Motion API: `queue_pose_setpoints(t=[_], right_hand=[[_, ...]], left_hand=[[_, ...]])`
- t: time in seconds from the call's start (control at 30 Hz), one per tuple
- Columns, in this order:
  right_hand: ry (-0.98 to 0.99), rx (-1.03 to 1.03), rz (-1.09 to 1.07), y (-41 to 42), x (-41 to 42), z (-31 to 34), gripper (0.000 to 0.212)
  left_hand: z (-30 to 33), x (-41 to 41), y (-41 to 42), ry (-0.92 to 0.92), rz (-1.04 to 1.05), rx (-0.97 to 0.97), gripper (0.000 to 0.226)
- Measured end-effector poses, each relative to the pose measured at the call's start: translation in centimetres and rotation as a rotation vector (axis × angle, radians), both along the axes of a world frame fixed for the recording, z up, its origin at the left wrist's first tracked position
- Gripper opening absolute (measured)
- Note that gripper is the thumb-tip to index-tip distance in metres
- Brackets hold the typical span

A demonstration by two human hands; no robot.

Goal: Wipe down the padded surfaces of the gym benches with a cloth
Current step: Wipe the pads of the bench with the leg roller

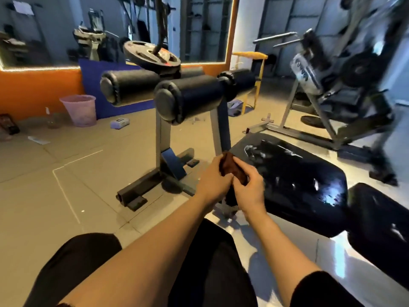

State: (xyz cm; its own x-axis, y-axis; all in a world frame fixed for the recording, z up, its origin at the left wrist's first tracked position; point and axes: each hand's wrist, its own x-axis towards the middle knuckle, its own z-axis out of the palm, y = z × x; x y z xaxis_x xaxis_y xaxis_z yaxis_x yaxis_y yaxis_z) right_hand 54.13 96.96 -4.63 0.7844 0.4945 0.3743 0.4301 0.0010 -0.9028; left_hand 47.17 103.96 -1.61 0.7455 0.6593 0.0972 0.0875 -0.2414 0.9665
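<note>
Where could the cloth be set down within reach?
Seat pad beside both hands holding the cloth is bare. So is the floor left of the roller stand. Crowded: floor near the pink bin.

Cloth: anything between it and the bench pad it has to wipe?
Nothing visible. The cloth is held by both the left hand and the right hand, just off the near-left edge of the bench pad. The pad's glossy top carries no objects.
</note>
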Motion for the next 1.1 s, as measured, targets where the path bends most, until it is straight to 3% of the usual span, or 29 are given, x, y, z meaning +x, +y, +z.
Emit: queue_pose_setpoints(t=[0.17,0.2,0.3,0.4,0.53,0.7,0.83,1.0,1.1], right_hand=[[-0.111,-0.144,-0.238,-0.8,3.7,-1.6,0.049],[-0.138,-0.256,-0.263,-0.6,4.6,-2.0,0.051],[-0.251,-0.847,-0.259,0.5,7.6,-3.3,0.056],[-0.448,-1.089,-0.142,1.8,9.7,-3.9,0.052],[-0.468,-1.080,-0.086,3.8,13.8,-3.8,0.049],[-0.450,-0.988,-0.210,7.1,15.5,-4.1,0.046],[-0.523,-0.926,-0.057,5.4,13.8,-4.8,0.044],[-0.321,-0.935,-0.362,4.4,18.0,-4.5,0.040],[-0.392,-0.908,-0.256,7.0,15.9,-4.4,0.043]], left_hand=[[-2.0,4.6,0.5,0.047,-0.181,0.138,0.059],[-2.7,5.4,1.1,0.085,-0.189,0.222,0.057],[-4.8,7.5,3.6,0.223,-0.178,0.541,0.053],[-6.3,9.2,6.2,0.293,-0.209,0.703,0.043],[-6.9,11.5,8.8,0.293,-0.258,0.799,0.038],[-6.3,13.7,11.4,0.268,-0.285,0.887,0.034],[-6.1,14.5,12.7,0.230,-0.296,0.865,0.027],[-5.8,15.0,14.3,0.208,-0.360,0.826,0.032],[-6.3,15.0,14.6,0.206,-0.363,0.756,0.036]])
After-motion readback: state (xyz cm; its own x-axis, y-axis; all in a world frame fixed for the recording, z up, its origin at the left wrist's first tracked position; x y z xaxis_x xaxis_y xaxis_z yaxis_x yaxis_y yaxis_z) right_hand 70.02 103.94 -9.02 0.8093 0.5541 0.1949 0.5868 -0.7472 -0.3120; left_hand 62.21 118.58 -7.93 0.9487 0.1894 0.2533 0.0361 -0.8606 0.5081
